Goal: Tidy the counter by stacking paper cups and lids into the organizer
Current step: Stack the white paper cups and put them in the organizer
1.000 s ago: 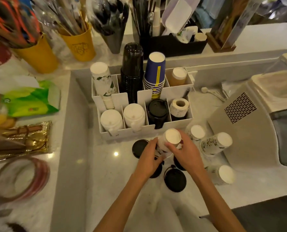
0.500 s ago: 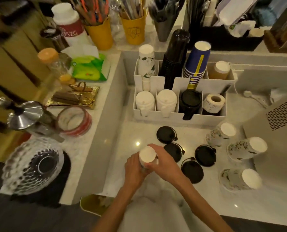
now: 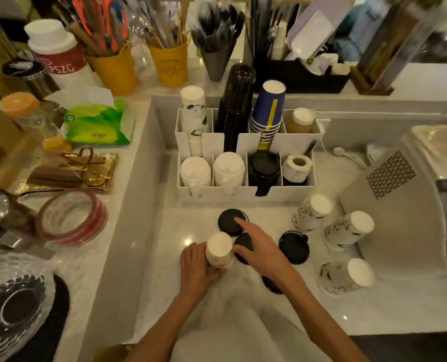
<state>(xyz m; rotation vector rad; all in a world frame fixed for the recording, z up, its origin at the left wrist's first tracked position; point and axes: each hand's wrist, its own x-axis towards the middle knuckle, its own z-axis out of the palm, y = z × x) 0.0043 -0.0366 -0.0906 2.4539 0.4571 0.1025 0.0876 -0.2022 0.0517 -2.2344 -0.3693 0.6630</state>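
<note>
Pale marble desk (image 3: 373, 304) fills the lower middle of the frame, with a raised ledge of pens, cutlery pots and a green tissue pack along the top and left; a white organizer (image 3: 246, 190) stands at centre, its back row already carrying stacks of floral, black and blue cups, its front row holding white lids, black lids and a roll of labels.

Half a second ago both hands were wrapped round the short cup stack (image 3: 219, 250) near the lower middle; now only the left hand (image 3: 195, 267) is closed around it, holding it base-up just above the desk, while the right hand (image 3: 263, 249) has let go and lies open, fingers spread, reaching over the black lids; its forefinger rests on or just above the upper black lid (image 3: 231, 222), and I cannot tell whether it touches.

That shift suggests the stacking of this pair of cups is finished and attention is turning to the lids; the stack itself has not yet gone into the organizer.

Three floral cups (image 3: 347, 229) lie loose, bases toward the camera, at the right of the frame beside a grey machine (image 3: 389, 205); another black lid (image 3: 294, 247) sits between them and the right hand, and two more are partly hidden under that hand and forearm; so the task looks well short of done, with cups and lids both left on the desk.
</note>
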